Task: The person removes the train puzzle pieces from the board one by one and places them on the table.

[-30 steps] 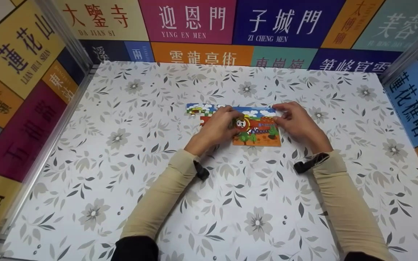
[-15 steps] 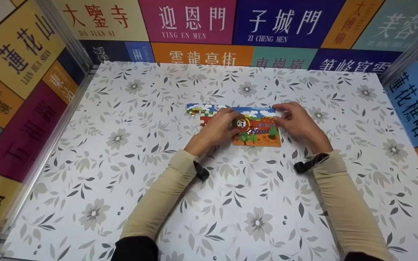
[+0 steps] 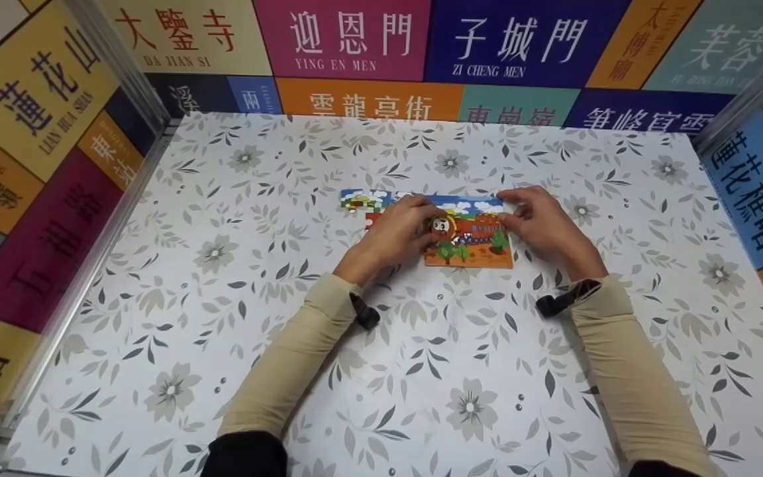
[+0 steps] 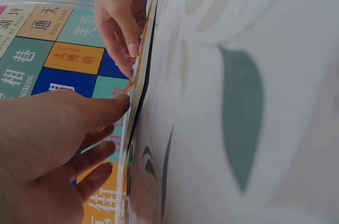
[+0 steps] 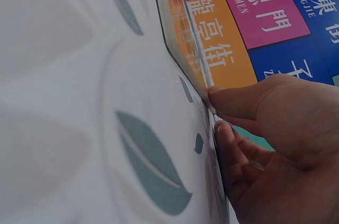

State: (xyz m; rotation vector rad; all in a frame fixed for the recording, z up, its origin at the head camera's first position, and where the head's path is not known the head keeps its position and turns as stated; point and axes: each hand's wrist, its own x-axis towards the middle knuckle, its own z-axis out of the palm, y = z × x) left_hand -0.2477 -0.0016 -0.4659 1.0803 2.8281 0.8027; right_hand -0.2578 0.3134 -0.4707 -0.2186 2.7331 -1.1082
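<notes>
While the left hand (image 3: 398, 232) reaches over the puzzle (image 3: 481, 232) from 8 o'clock, head view has its thumb and forefinger apparently pinching the face piece (image 3: 442, 226); right hand (image 3: 544, 222) at 3 o'clock, fingertips on the right edge, gripping or merely bracing, cannot tell. Puzzle on the flowered table (image 3: 408, 371), just off the view's centre toward 3 o'clock. Its 10 o'clock end is ragged, part hidden beneath knuckles; uneven pressing there could pop joined bits apart. Left wrist view: dark line beneath the near edge, gap or shadow unclear; if a gap, downward force might buckle the seams. Right wrist view: a red and yellow bit, likely that same piece, seems raised above the surface toward 11 o'clock; forced in at a slant, its tab could crease. Too hard a shove from the thumb at 4 o'clock might skew everything. Count: two hands, two sleeves (image 3: 292, 354), one puzzle, one table, three printed walls (image 3: 348, 56); pieces uncountable, seams too fine.
</notes>
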